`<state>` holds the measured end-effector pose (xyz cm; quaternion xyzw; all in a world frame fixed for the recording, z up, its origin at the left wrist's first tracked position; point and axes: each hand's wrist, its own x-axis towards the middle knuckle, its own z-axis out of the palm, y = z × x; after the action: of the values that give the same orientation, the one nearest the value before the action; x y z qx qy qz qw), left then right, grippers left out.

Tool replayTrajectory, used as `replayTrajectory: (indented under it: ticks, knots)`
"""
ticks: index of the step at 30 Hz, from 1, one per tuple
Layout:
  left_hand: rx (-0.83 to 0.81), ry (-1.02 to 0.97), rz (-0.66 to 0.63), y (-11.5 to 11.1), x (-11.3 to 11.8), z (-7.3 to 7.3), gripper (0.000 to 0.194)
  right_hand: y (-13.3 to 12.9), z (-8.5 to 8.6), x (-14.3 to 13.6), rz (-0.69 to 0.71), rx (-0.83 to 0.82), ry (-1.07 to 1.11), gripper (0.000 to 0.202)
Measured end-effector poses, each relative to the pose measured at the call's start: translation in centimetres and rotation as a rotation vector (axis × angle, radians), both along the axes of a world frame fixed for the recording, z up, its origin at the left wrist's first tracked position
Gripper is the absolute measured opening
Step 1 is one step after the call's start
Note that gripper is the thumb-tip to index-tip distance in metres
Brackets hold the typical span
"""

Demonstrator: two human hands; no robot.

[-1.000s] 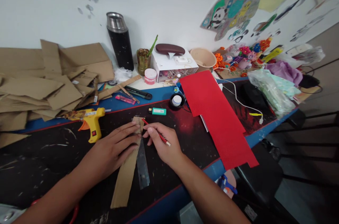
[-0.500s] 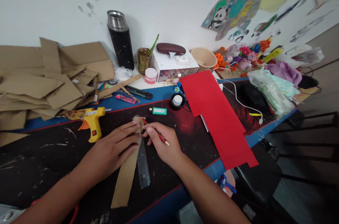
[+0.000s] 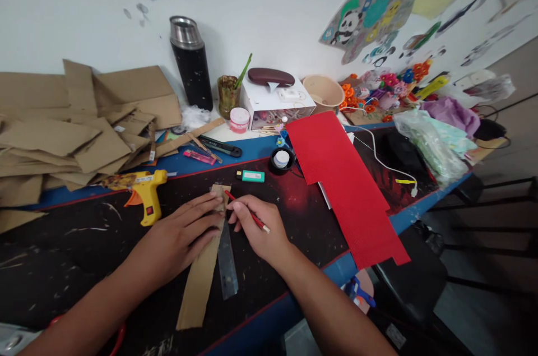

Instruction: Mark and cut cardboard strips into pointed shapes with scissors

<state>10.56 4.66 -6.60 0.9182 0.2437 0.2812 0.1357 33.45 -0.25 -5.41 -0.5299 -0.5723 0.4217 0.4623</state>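
Under my left hand [image 3: 180,232] lies a strip of cardboard [image 3: 197,294] on the dark mat. The fingers of that hand are stretched out flat, pressing on the strip's far part and on a clear ruler [image 3: 227,266]. The ruler runs at a slant across the strip, its near end sticking out on the right. My right hand [image 3: 263,227] is closed round a red pencil [image 3: 259,222], whose tip points at the strip's far end beside my left fingertips. A green lighter [image 3: 251,176] lies just beyond my hands.
A yellow glue gun [image 3: 147,193] lies left of my hands, near a pile of cardboard [image 3: 75,137]. Red corrugated sheet [image 3: 344,188] overhangs the table's edge at right. A black flask [image 3: 192,70], a utility knife [image 3: 221,146] and a white box [image 3: 277,99] are at the back.
The pencil tip and my right hand have shifted very slightly. My left hand, the strip and the ruler look the same.
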Motion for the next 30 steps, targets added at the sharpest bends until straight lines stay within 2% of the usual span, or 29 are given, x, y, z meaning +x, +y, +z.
replayTrajectory:
  ticks: [15,30]
  knots:
    - [-0.04,-0.001,0.006,0.0,-0.1,0.0,0.024,-1.1,0.4,0.5,0.025,-0.002,-0.212,0.043]
    - [-0.065,-0.013,0.02,-0.1,-0.2,-0.4,0.025,-1.3,0.3,0.7,0.013,0.057,-0.211,0.057]
